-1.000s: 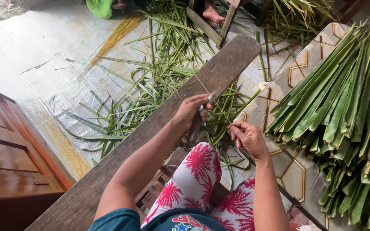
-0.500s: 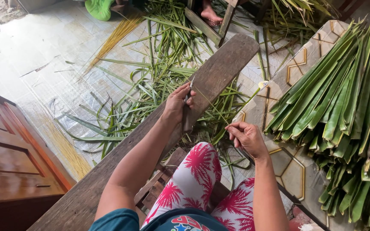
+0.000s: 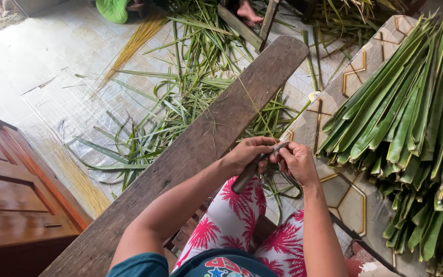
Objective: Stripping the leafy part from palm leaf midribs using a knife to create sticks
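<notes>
Hands meet just off the plank's (image 3: 201,143) right edge, my left hand (image 3: 246,155) closed on the knife (image 3: 247,175), right hand (image 3: 297,161) pinching a thin leaf rib (image 3: 255,105) across the plank; I judge scraping's underway, needing a steady pull.

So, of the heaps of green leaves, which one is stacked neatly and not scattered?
The stack of long leaves at the right, on the patterned mat. Its leaves lie side by side, while the loose leaves beyond the wooden plank are scattered across the floor.
</notes>
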